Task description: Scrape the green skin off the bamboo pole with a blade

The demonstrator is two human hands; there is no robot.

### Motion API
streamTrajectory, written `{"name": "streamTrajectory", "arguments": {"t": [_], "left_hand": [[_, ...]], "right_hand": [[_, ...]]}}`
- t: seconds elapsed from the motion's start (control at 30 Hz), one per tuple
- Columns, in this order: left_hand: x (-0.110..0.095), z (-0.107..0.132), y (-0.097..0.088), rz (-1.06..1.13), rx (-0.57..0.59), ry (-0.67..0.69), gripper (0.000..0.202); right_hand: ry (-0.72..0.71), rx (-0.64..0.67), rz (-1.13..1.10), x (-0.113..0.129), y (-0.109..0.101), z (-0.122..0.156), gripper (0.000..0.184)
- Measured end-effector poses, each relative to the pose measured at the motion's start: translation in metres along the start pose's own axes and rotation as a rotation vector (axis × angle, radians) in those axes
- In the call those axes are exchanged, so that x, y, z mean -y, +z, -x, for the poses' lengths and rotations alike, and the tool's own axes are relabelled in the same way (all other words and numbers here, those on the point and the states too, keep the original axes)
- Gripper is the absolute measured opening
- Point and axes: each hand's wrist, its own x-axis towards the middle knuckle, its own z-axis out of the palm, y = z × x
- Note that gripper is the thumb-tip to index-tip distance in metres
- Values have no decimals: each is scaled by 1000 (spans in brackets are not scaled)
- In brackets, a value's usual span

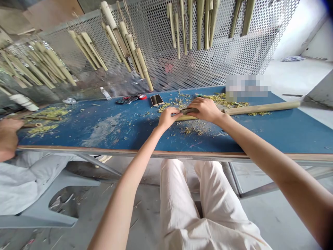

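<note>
A long pale bamboo pole [262, 108] lies along the blue table [137, 130], running under my hands and out to the right. My left hand [168, 118] is closed, its fingers pinching the left end of a short dark tool [189, 110] just above the pole. My right hand [206, 108] wraps round the tool's other end, fingers curled over it. Whether it is a blade or a scraper is hidden by my fingers. Thin yellow-green shavings [194, 131] lie around the pole and both hands.
A phone [156, 100], a roll of red tape [142, 97] and a small bottle [105, 93] sit along the table's back. Several bamboo pieces [142, 66] hang on the perforated metal screen [156, 45]. At left, a co-worker's hand [10, 126] rests near another bamboo tube [32, 125].
</note>
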Motion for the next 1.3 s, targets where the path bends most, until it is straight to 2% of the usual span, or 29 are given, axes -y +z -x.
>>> {"name": "streamTrajectory", "arguments": {"t": [0.1, 0.17, 0.33, 0.43, 0.57, 0.63, 0.77, 0.93, 1.17, 1.3], "left_hand": [[-8, 2, 0, -69, 29, 17, 21], [-10, 4, -2, -104, 53, 9, 22], [-5, 9, -21, -353, 116, -84, 47], [-3, 12, -34, -467, 140, -111, 54], [-1, 22, -42, -537, 232, -86, 39], [1, 30, -42, -569, 217, -71, 34], [5, 39, -36, -549, 155, -86, 37], [6, 40, -33, -509, 122, -91, 39], [10, 39, -35, -417, 138, -88, 35], [12, 39, -35, -393, 129, -86, 31]], "right_hand": [[-97, 70, 94, 7, 3, -2, 27], [-98, 112, 137, 7, 7, -1, 32], [-32, 37, 212, 1, 8, 4, 35], [-78, 106, 213, 3, 2, 6, 33], [-95, 202, 230, 10, 1, 6, 33], [-95, 220, 241, 12, 3, 6, 34], [-91, 231, 266, 15, 5, 6, 36], [-78, 284, 328, 27, 0, 3, 37], [-104, 396, 409, 48, -1, -17, 34], [-147, 386, 378, 57, 6, -28, 32]]}}
